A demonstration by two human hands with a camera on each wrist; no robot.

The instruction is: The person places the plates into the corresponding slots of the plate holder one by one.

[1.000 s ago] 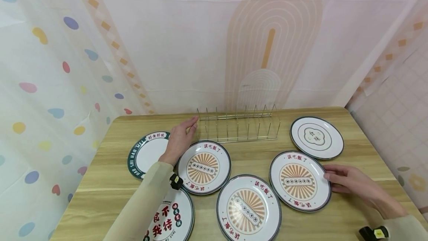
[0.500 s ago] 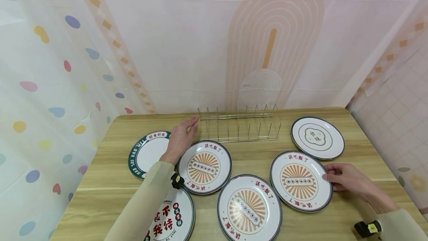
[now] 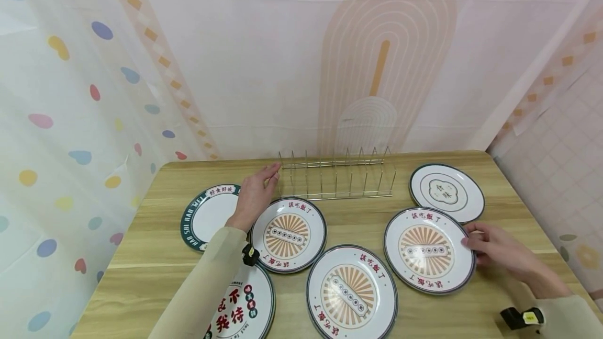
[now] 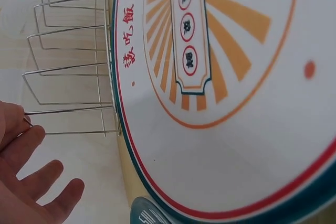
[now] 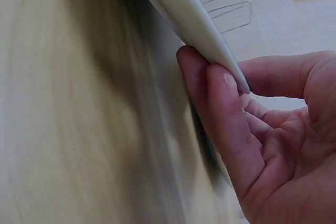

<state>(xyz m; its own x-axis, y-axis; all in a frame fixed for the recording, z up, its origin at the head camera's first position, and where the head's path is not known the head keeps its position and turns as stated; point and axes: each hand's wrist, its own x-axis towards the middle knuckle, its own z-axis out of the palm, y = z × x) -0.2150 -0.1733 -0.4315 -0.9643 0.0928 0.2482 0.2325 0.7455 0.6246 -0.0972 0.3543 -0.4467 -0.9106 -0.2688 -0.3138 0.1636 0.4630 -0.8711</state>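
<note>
At its left end, my left hand (image 3: 254, 199) pinches a wire of the metal dish rack (image 3: 335, 195); the left wrist view shows thumb and finger meeting on the rack's end wire (image 4: 68, 110). My right hand (image 3: 506, 256) holds a white plate (image 3: 430, 251) with an orange sunburst by its right edge. In the right wrist view, the thumb lies over the rim and fingers (image 5: 231, 114) curl beneath the plate (image 5: 202, 27), which is raised off the wood. The rack has no plates in it.
A second sunburst plate (image 3: 287, 235) lies before the rack, another (image 3: 352, 293) nearer the front. A green-rimmed plate (image 3: 212, 213) and a red-lettered plate (image 3: 254, 297) lie left, partly behind my arm. A green-lettered plate (image 3: 445, 192) sits back right on the wooden table (image 3: 141, 276).
The sunburst plate in my right hand has risen a little and shifted right, now overlapping the front of the back-right plate. My left hand has stayed on the rack.
</note>
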